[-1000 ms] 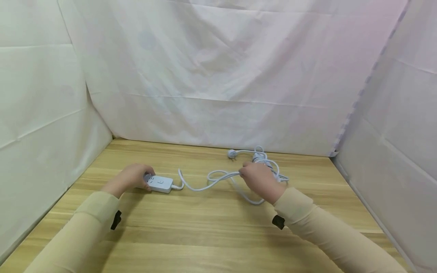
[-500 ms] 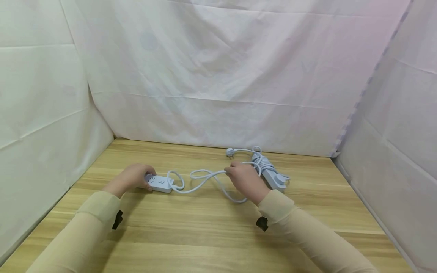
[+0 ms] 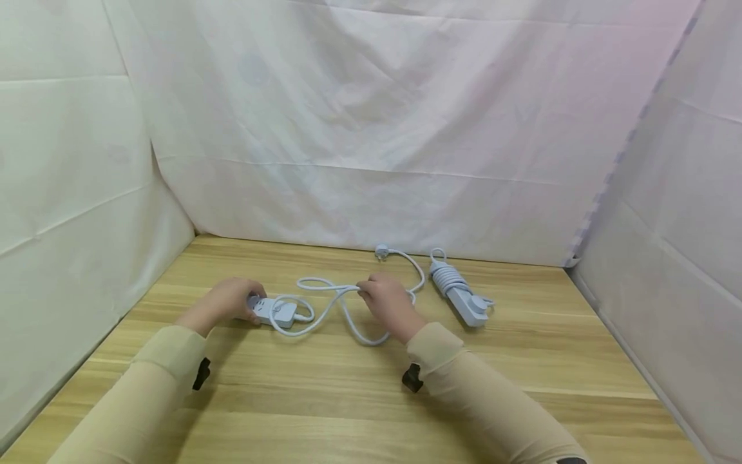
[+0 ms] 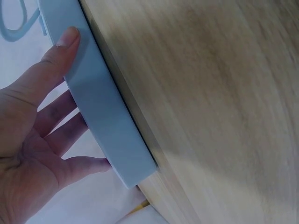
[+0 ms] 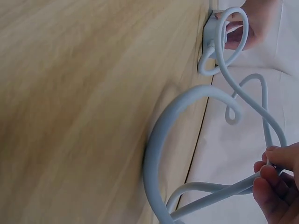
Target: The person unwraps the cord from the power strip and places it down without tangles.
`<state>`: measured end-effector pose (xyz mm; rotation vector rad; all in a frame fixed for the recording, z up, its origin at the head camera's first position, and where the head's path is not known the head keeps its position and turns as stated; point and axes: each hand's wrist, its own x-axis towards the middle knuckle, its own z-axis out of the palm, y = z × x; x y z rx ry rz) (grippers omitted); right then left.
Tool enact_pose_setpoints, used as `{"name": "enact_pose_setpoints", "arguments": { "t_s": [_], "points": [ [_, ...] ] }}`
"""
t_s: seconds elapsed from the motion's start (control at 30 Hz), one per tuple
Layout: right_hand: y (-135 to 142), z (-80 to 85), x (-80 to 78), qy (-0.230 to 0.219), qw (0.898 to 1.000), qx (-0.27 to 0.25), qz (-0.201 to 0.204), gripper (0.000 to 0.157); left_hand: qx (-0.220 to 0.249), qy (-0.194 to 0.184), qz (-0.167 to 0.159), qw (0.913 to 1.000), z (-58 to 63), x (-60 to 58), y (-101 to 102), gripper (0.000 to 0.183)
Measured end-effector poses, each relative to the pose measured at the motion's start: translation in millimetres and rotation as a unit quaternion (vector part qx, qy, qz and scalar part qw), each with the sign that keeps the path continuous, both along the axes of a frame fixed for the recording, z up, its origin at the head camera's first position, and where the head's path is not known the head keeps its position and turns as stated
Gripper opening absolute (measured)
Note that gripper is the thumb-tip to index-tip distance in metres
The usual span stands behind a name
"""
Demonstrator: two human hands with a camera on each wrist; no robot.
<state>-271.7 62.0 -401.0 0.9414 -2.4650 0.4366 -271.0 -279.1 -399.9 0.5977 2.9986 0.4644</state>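
The unwound power strip (image 4: 98,98) sits toward the left of the wooden tabletop (image 3: 348,399), socket face up; the left hand (image 3: 226,303) grips it at the end away from its cord, thumb on the near side and fingers on the far side; its case should prove stiff, fairly light and rather smooth, so holding across both long sides looks the surest grasp; its cord (image 5: 152,163) should be springy yet bendable, not fragile, and apt to rise back into loops; pinching several strands together seems the way to master it; the right hand (image 3: 391,306) does so near the middle, thumb and fingers closed on the gathered strands; the cord's plug (image 3: 381,251) lies near the back edge, prongs toward the person.

Farther right, well apart from the left hand, rests a second power strip (image 3: 468,309), its own wound cord (image 3: 448,278) coiled tightly around one end; the round piece on its other end may be its plug, too small to be sure; white cloth (image 3: 348,129) hangs behind; counted: two strips, two cords, one plug certain, two hands.
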Motion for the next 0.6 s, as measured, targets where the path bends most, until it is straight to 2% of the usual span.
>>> {"name": "enact_pose_setpoints", "arguments": {
  "t_s": [0.3,0.4,0.6],
  "points": [
    [-27.2,-5.5,-0.6,-0.046,0.999,-0.004,0.001,0.014,0.01,-0.001,0.001,1.0,-1.8,-2.1,4.0,0.047],
    [-36.0,-5.4,-0.8,-0.066,0.998,-0.009,-0.001,0.015,0.013,-0.004,-0.001,0.9999,-1.4,-3.1,5.6,0.059],
    [-53.3,-0.2,-0.4,-0.124,0.992,0.031,-0.002,0.02,0.036,-0.018,0.004,0.9992,-2.2,-7.4,8.5,0.089]
  ]
}}
